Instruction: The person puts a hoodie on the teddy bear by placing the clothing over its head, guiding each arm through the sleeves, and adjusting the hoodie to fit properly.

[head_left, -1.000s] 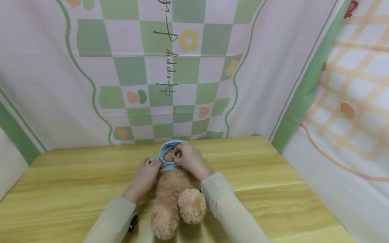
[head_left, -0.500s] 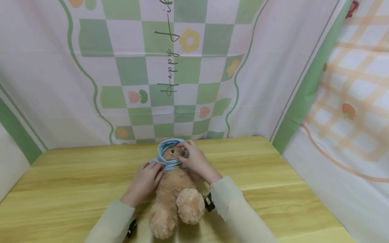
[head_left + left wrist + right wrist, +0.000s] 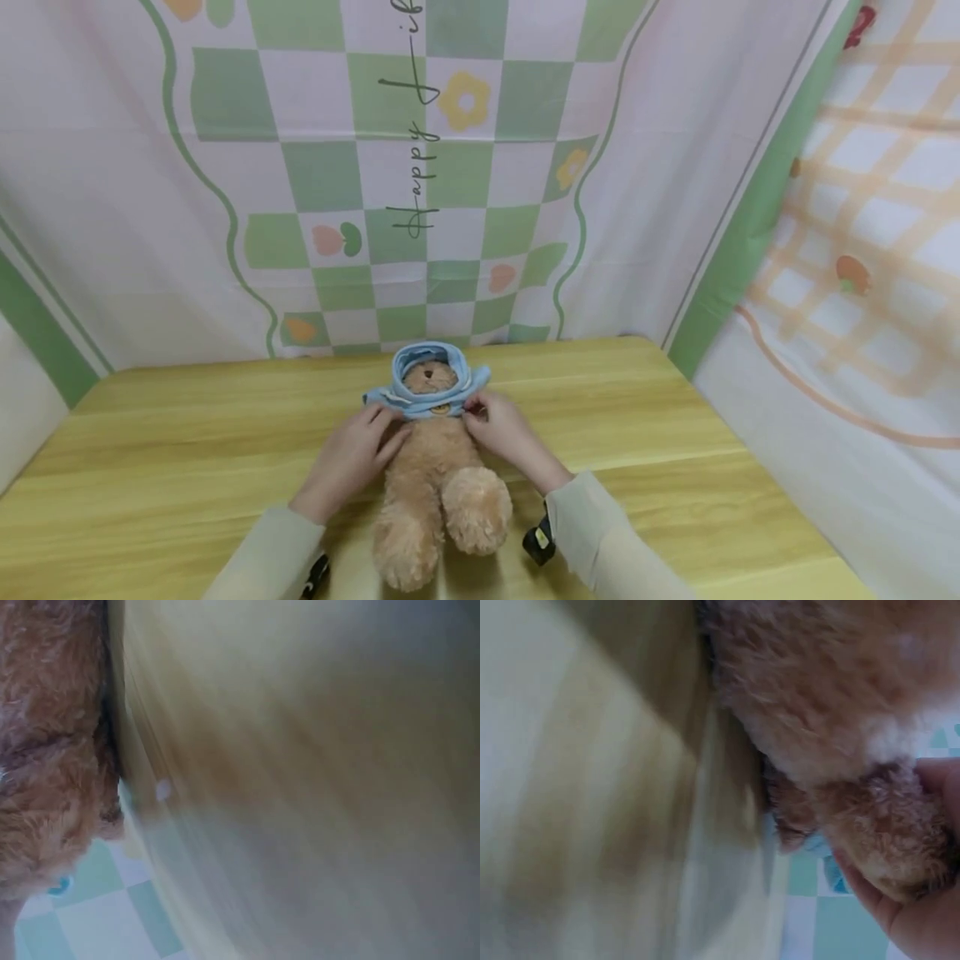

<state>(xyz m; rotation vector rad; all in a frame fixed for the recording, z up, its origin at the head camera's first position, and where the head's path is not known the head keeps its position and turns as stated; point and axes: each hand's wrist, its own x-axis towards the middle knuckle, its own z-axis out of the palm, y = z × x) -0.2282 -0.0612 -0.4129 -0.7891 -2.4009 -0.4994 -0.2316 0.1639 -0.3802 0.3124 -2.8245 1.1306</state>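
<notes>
A brown teddy bear (image 3: 431, 450) lies on its back on the wooden table, feet toward me. Its head and upper chest are inside a light blue hoodie (image 3: 420, 407), whose hood frames the muzzle. My left hand (image 3: 348, 457) holds the hoodie's lower edge at the bear's left-hand side in the head view; its fingertips are partly hidden. On the other side, my right hand (image 3: 510, 429) is at the hem. In the right wrist view, thumb and fingers (image 3: 874, 900) curl round the bear's furry arm (image 3: 892, 832). The left wrist view shows only fur (image 3: 52, 750) and tabletop.
The wooden table (image 3: 637, 417) ends at the back against a green-and-white checked cloth (image 3: 390, 175). Another cloth with an orange grid (image 3: 885, 192) hangs at the right. Black wrist devices (image 3: 540, 542) show beside the sleeves.
My right hand has moved from the hood opening down to the hem and the bear's arm. The muzzle and a blue sleeve at right are now uncovered. The left hand has shifted slightly down.
</notes>
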